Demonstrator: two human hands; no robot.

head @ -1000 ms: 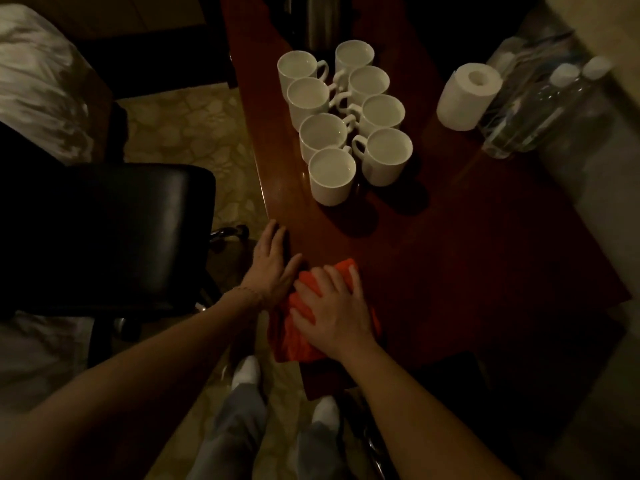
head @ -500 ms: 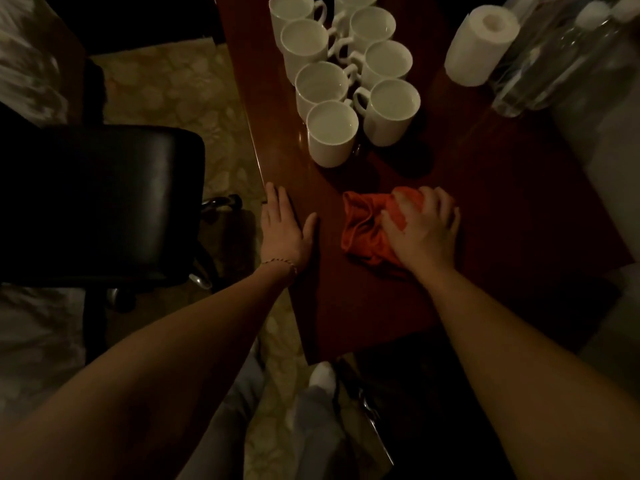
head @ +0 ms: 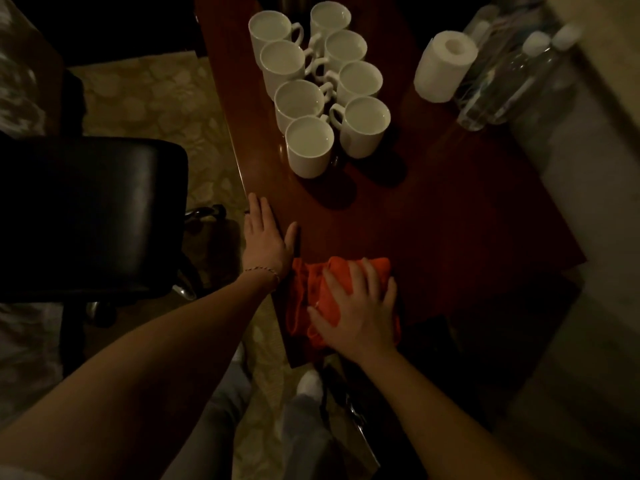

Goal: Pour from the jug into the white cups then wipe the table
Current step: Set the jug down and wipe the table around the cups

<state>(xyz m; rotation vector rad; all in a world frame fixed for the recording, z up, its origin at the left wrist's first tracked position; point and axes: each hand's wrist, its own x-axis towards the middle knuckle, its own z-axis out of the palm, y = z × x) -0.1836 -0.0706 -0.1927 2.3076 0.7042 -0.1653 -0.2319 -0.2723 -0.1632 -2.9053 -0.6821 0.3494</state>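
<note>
Evidently the wiping step was in hand: the white cups (head: 318,88) stood filled, well beyond the orange cloth (head: 311,289) at the desk (head: 467,216) near corner. The right hand (head: 360,310) pressed it flat, fingers spread. Beside the cloth, the left hand (head: 266,240) rested open. Next, probably, a sweep towards the cups without nudging them.

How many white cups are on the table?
8, in two rows on the table: left row; right row. None seems hidden.
</note>
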